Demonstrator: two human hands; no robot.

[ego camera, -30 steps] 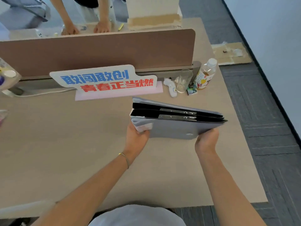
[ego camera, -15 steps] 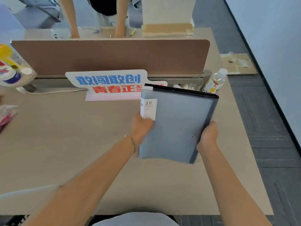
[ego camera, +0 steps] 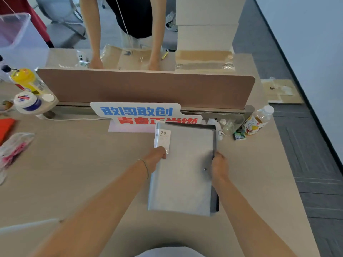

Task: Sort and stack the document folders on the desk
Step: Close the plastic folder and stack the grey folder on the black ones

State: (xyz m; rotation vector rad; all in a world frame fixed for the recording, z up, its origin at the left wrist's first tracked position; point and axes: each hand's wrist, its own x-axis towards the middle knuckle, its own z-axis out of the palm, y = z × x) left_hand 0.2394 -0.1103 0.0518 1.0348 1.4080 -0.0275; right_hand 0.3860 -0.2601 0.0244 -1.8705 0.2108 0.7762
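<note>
A stack of grey document folders (ego camera: 183,171) lies flat on the beige desk (ego camera: 74,173), a little right of centre. The top folder carries a white label reading "20" at its upper left corner. Darker folder edges show along the stack's top and right sides. My left hand (ego camera: 156,157) grips the stack's left edge just below the label. On the opposite side, my right hand (ego camera: 219,166) holds the right edge. How many folders are in the stack is hidden.
A white sign (ego camera: 144,114) with blue and red characters stands behind the folders, against a brown divider (ego camera: 144,88). A drink bottle (ego camera: 259,120), a glass (ego camera: 232,124) and small items sit at right. Bottles (ego camera: 27,84) and a plastic bag (ego camera: 13,147) lie at left. Another person's hands (ego camera: 96,63) rest beyond the divider.
The folder stack, held edge-up a second ago, has been tipped flat with its grey cover facing up and lowered onto the desk. Both hands kept their grip on its sides.
</note>
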